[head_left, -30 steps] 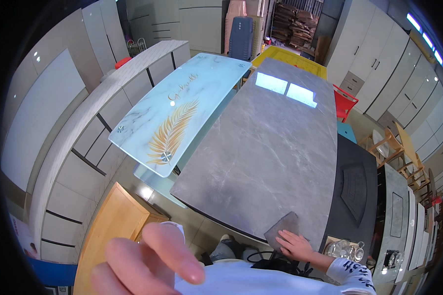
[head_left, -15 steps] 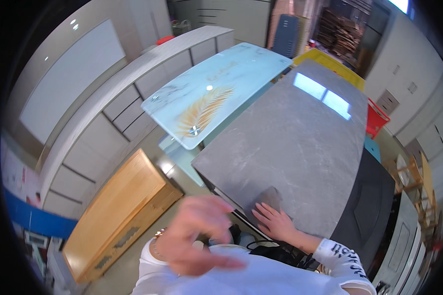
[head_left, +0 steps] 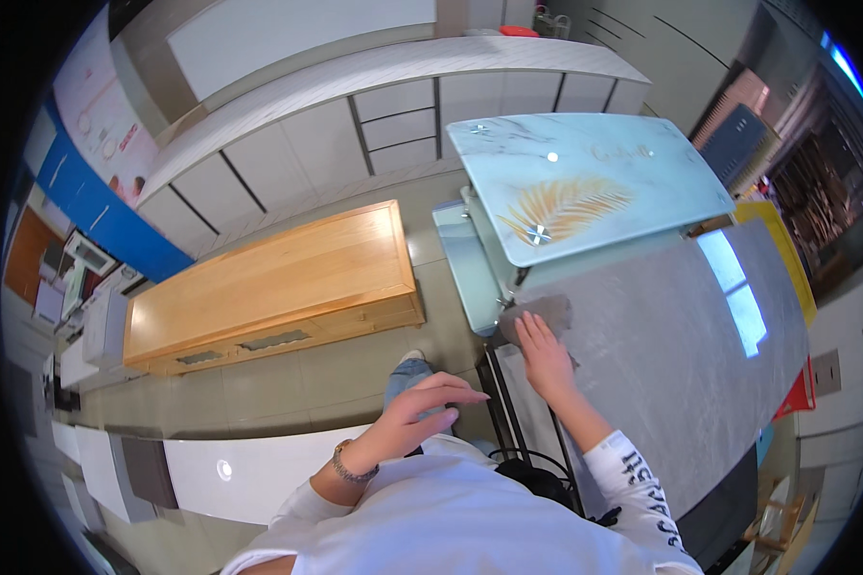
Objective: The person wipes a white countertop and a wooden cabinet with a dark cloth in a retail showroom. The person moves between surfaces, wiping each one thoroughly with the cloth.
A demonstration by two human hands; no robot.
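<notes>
My right hand (head_left: pixel 544 356) lies with its fingers straight and close together on a grey-brown cloth (head_left: pixel 559 309), pressing it against the tabletop. This is the grey stone-look table (head_left: pixel 642 355), and the cloth sits at its left corner, beside the glass table. Part of the cloth shows past the fingertips; the rest is under the hand. My left hand (head_left: pixel 422 407) hangs in the air left of the table's edge, fingers extended and slightly bent, thumb apart, holding nothing. A bracelet or watch (head_left: pixel 353 463) circles the left wrist.
A pale blue glass-topped table (head_left: pixel 585 182) with a gold feather pattern adjoins the grey table. A low wooden cabinet (head_left: pixel 288 273) stands left, with a long white counter (head_left: pixel 326 101) behind it. A white glossy surface (head_left: pixel 259 470) is near my left. Dark chair parts (head_left: pixel 537 479) sit close below.
My view has turned left. The right hand has slid the cloth along the grey tabletop toward the corner beside the glass table. My left hand, blurred before, has lowered and its fingers are straighter.
</notes>
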